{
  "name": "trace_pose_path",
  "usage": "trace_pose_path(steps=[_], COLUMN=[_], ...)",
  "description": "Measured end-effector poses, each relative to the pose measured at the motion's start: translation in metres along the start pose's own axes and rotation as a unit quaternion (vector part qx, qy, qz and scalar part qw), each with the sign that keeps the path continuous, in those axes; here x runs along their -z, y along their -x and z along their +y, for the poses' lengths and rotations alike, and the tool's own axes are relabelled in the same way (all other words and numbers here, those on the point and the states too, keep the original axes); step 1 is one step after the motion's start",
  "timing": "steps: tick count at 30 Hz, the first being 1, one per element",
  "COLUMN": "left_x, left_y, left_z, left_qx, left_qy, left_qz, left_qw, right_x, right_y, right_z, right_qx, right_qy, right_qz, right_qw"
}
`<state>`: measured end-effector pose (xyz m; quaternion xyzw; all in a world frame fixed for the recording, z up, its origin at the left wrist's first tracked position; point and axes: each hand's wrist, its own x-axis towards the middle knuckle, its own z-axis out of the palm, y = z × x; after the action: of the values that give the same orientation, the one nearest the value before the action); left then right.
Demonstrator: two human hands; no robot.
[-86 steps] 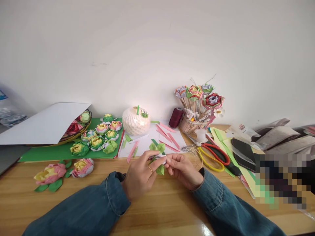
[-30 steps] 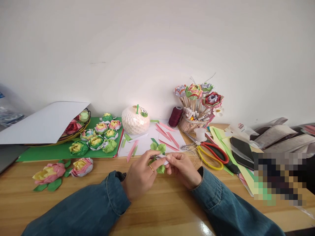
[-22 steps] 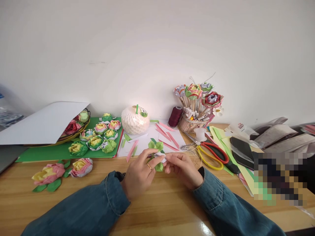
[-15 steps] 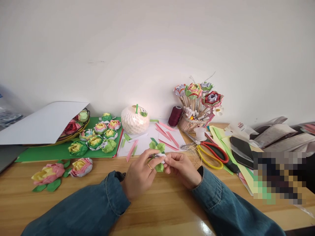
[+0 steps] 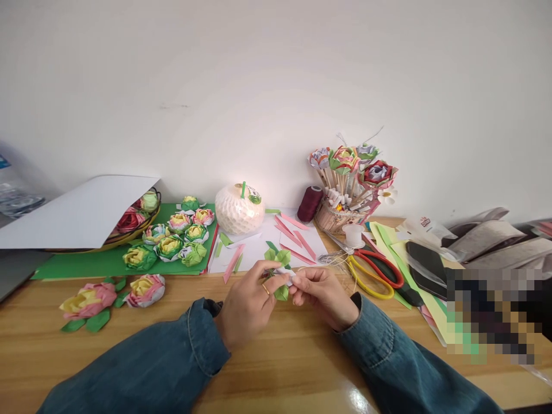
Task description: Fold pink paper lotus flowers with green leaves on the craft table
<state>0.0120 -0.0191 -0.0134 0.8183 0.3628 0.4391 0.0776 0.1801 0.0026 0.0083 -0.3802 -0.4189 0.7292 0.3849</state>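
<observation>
Between my two hands, above the wooden table (image 5: 276, 356), is a half-formed paper flower (image 5: 282, 258) with green petals and a pale white-lilac one. My left hand (image 5: 250, 302) is closed round its left side, and a ring shows on one finger. With thumb and forefinger my right hand (image 5: 323, 296) pinches the pale petal at the flower's right edge. The fingers hide much of the flower's centre. Just behind the hands lie white sheets (image 5: 252, 253) with pink paper strips (image 5: 305, 244) and a few green strips on them.
Finished paper flowers (image 5: 169, 247) sit on green card at left; two pink-yellow ones (image 5: 144, 290) lie nearer. Behind stand a foam-wrapped ball (image 5: 240, 213), a maroon thread spool (image 5: 310, 204) and a basket of stemmed flowers (image 5: 340, 218). Scissors (image 5: 379, 267) and a phone (image 5: 425, 267) lie right.
The view has shifted slightly, so everything sits a little further right. Both hands keep their hold on the paper flower, with hardly any finger movement.
</observation>
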Motion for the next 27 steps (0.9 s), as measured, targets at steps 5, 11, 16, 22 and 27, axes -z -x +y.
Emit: trace_pose_path(steps=[5, 11, 16, 22, 27], left_x=[-0.0004, -0.0005, -0.0004, 0.0002, 0.0012], left_y=[0.0006, -0.0007, -0.0015, -0.0011, -0.0017], left_z=[-0.0003, 0.0003, 0.0014, 0.0021, 0.0015], left_qx=[0.000, 0.000, -0.005, -0.006, 0.003], left_qy=[0.006, 0.005, 0.014, 0.030, 0.031], left_qz=[-0.020, 0.001, 0.001, -0.008, -0.003], left_qw=[1.000, 1.000, 1.000, 0.999, 1.000], right_x=[-0.0005, 0.0010, 0.0013, 0.0020, 0.0025], right_y=[-0.0015, -0.0021, -0.0015, -0.0028, -0.0026], right_z=[0.0005, 0.0011, 0.0003, 0.0025, 0.0016], right_qx=[-0.022, -0.023, -0.029, -0.039, -0.030], right_qy=[-0.012, -0.018, -0.014, -0.023, -0.018], right_qz=[0.013, 0.000, -0.001, 0.002, -0.006], right_qw=[1.000, 1.000, 0.999, 0.999, 0.999])
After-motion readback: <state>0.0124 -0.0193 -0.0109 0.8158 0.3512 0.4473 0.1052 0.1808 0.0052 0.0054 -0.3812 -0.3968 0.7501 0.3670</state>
